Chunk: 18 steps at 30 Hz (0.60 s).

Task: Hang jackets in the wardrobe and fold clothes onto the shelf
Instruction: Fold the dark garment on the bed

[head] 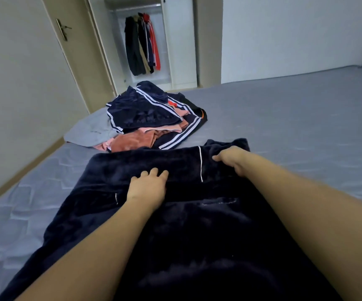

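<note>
- While both bare forearms reach forward, a dark navy plush garment with thin white piping (197, 224) lies spread over the near part of the grey quilted mattress (295, 118).
- On it, the left hand (146, 187) rests flat, fingers loosely spread, gripping nothing.
- Farther up, the right hand (233, 159) presses near the garment's far edge, fingers curled into the fabric; whether it pinches a fold I cannot tell.
- Just beyond lies a heap of clothes (154, 120): navy white-striped tracksuit pieces over rust-pink and pale grey items.
- Across the room, the white wardrobe (180, 40) stands open with dark and red jackets (142, 44) hanging from its rail, beside a cream door (78, 51).
</note>
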### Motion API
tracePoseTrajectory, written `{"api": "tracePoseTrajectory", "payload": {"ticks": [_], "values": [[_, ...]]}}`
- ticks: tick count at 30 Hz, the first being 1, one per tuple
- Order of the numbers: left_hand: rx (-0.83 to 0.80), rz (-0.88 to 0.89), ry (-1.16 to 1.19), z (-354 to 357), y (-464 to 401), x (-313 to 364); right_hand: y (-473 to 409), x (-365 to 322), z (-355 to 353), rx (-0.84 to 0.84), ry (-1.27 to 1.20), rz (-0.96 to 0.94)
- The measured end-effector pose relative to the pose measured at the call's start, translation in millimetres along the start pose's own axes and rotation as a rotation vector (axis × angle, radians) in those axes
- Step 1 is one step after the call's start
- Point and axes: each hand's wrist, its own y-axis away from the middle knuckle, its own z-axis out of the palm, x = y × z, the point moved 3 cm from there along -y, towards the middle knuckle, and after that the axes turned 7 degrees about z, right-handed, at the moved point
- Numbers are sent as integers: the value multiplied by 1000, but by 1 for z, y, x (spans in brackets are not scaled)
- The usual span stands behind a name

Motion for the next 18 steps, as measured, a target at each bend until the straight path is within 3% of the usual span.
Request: {"api": "tracePoseTrajectory", "payload": {"ticks": [3,5,9,12,15,18], "values": [[232,132,-45,-8,3,1,-5,-11,-4,147,77,-158],[228,170,-99,2,9,-5,-10,-2,-31,247,154,-145],[30,-195,-33,35,30,-55,-11,36,-70,425,605,27],[-1,-278,0,46,43,-78,-10,29,-45,578,825,-74],[-74,-384,43,42,47,-97,-10,8,9,466,954,-211],[-275,-492,82,38,52,-115,-19,14,49,322,1167,-197]]}}
